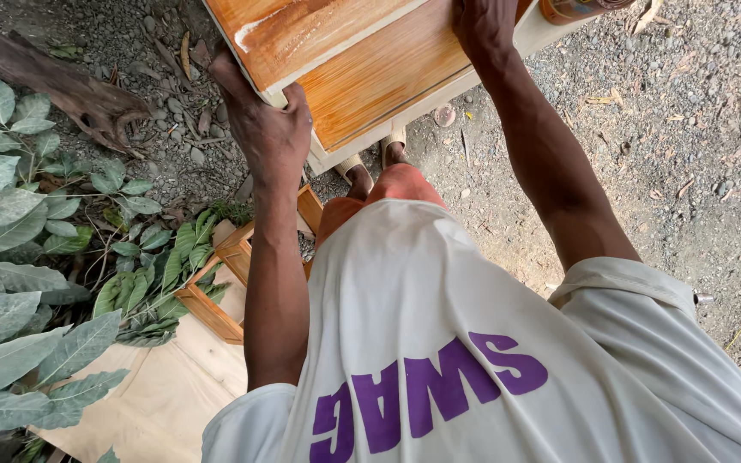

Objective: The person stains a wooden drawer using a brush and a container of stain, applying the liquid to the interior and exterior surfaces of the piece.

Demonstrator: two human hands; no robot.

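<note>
Hands — left hand (269, 129), right hand (484, 27) — grip orange-varnished wooden panel (388, 77).

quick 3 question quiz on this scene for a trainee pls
1. True or false: the left hand grips the corner of the varnished wooden panel.
2. The ground under the panel is: A tile, B gravel, C grass.
3. Which hand lies flat on top of the panel?

Key: 1 true. 2 B. 3 the right hand.
</note>
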